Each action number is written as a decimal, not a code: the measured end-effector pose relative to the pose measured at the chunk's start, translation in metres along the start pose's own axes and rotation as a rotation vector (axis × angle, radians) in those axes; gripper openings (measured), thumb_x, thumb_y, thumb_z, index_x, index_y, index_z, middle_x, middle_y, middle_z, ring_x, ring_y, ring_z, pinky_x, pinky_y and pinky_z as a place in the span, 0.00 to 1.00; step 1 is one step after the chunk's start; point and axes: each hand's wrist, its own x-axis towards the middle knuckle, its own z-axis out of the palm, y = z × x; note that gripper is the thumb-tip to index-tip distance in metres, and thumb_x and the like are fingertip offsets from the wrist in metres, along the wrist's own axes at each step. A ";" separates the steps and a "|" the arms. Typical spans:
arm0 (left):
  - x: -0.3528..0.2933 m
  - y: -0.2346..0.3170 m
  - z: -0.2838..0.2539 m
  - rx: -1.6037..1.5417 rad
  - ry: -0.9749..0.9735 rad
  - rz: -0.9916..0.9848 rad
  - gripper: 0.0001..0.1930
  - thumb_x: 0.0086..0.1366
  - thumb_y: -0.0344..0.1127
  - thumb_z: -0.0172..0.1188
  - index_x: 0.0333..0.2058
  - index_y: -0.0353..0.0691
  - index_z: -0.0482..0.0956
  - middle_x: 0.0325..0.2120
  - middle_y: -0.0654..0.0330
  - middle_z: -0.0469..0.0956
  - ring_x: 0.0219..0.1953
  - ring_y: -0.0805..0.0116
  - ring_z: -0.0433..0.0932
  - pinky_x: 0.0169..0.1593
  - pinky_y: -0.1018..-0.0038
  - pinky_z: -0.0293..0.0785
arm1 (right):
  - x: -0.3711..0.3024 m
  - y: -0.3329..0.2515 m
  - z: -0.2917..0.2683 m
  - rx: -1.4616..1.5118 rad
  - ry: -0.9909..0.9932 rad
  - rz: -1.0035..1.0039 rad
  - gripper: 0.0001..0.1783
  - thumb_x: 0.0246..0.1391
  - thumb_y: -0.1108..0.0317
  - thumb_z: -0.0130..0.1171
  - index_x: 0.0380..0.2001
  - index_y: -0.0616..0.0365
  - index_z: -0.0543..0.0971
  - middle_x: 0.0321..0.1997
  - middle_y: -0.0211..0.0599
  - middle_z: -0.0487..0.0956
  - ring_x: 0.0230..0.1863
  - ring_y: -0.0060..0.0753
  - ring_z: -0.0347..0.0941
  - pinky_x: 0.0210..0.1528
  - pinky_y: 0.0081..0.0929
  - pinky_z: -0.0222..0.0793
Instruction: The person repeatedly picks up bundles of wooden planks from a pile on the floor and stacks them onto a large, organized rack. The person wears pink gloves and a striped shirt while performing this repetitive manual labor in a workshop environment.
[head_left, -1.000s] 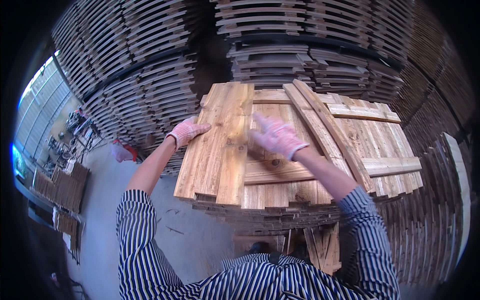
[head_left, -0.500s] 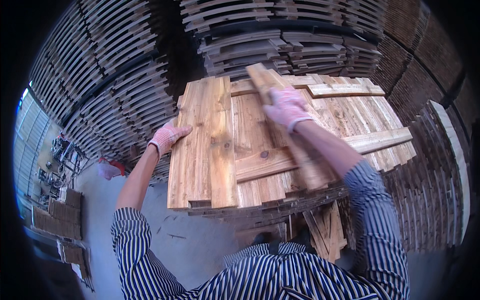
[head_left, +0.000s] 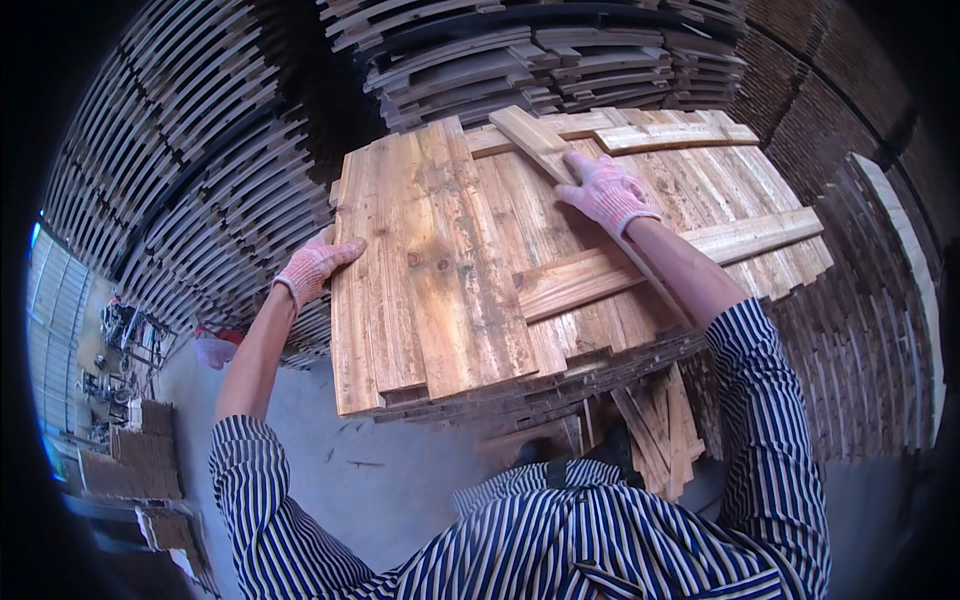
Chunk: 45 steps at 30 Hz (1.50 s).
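Planks (head_left: 440,260) across a timber stack (head_left: 590,372), grey floor (head_left: 400,490), slatted piles (head_left: 205,190) beyond.

Tall timber stacks (head_left: 215,190) flank a grey floor (head_left: 400,480), a pale ribbed wall (head_left: 62,320) far left.

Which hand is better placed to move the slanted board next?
Right, most likely: the right hand is on the slanted board, while the left hand is away from it, at the left edge of the planks.

Matt wood and knitted cloth
Long tan wooden planks (head_left: 385,270) look knotty, rough-grained; pink-and-white knit gloves (head_left: 608,192) look coarse.
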 end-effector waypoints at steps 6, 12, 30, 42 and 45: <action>0.008 0.010 0.005 0.105 -0.113 0.105 0.27 0.64 0.42 0.70 0.59 0.38 0.76 0.46 0.62 0.83 0.43 0.75 0.82 0.50 0.73 0.78 | -0.002 -0.073 0.045 0.127 0.057 -0.094 0.32 0.62 0.37 0.48 0.56 0.50 0.73 0.53 0.68 0.76 0.59 0.65 0.73 0.59 0.58 0.67; 0.056 -0.028 -0.018 -0.089 -0.008 -0.004 0.33 0.67 0.59 0.63 0.57 0.36 0.77 0.51 0.53 0.81 0.51 0.63 0.81 0.57 0.60 0.77 | 0.005 -0.072 0.059 0.124 0.094 -0.098 0.39 0.61 0.35 0.49 0.67 0.48 0.69 0.61 0.66 0.74 0.63 0.62 0.70 0.64 0.53 0.64; 0.089 -0.035 -0.043 -0.264 -0.199 -0.135 0.33 0.71 0.55 0.60 0.63 0.34 0.72 0.59 0.57 0.77 0.60 0.66 0.75 0.66 0.68 0.68 | 0.018 -0.094 0.070 0.313 0.060 -0.051 0.39 0.58 0.39 0.52 0.62 0.58 0.72 0.60 0.64 0.75 0.60 0.64 0.74 0.64 0.53 0.67; 0.038 -0.026 -0.001 -0.176 -0.084 -0.136 0.39 0.73 0.61 0.51 0.72 0.40 0.58 0.70 0.59 0.62 0.68 0.64 0.65 0.70 0.70 0.61 | -0.254 0.150 0.000 0.854 0.822 0.179 0.26 0.59 0.69 0.64 0.60 0.59 0.75 0.59 0.50 0.76 0.60 0.49 0.73 0.60 0.37 0.72; 0.056 -0.030 -0.017 -0.159 -0.115 -0.163 0.39 0.74 0.61 0.49 0.73 0.42 0.56 0.72 0.59 0.59 0.70 0.63 0.61 0.72 0.70 0.58 | -0.323 0.227 0.050 0.740 0.971 0.460 0.16 0.66 0.62 0.59 0.50 0.62 0.80 0.42 0.39 0.84 0.44 0.34 0.80 0.49 0.29 0.74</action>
